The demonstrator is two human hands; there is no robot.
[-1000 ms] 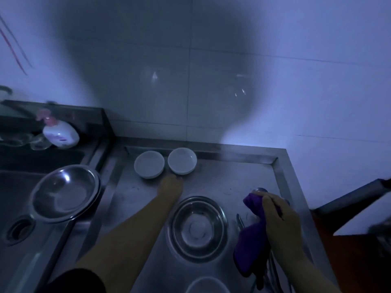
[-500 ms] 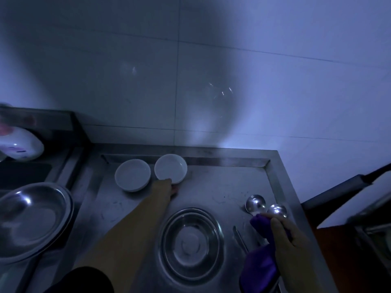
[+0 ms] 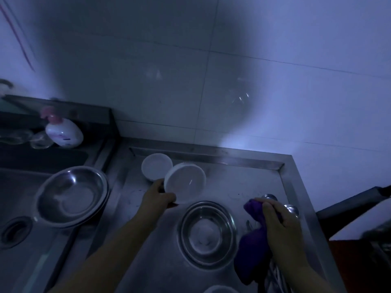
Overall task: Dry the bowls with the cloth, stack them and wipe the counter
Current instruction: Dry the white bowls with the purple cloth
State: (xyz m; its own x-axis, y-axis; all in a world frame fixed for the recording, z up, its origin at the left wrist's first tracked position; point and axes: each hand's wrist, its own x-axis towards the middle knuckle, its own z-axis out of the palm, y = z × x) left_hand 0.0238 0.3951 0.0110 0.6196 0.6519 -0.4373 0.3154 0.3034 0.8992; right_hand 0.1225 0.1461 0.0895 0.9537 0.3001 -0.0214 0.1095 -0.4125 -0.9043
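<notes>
My left hand [image 3: 157,196] grips the near rim of a white bowl [image 3: 186,182], which is lifted and tilted above the steel counter [image 3: 243,180]. A second white bowl [image 3: 155,167] stands behind it near the back wall. A steel bowl [image 3: 207,232] sits on the counter in front. My right hand [image 3: 279,220] holds a bunched purple cloth [image 3: 252,246] at the counter's right side. The rim of another white bowl [image 3: 220,289] shows at the bottom edge.
A wide steel basin [image 3: 69,196] rests over the sink on the left, beside the drain [image 3: 13,231]. A white soap bottle [image 3: 63,133] and glasses stand at the back left. Metal ladles [image 3: 291,208] lie by my right hand. Tiled wall behind.
My left hand has closed on the right white bowl and lifted it toward me, tilting it. My right hand keeps the cloth by the ladles.
</notes>
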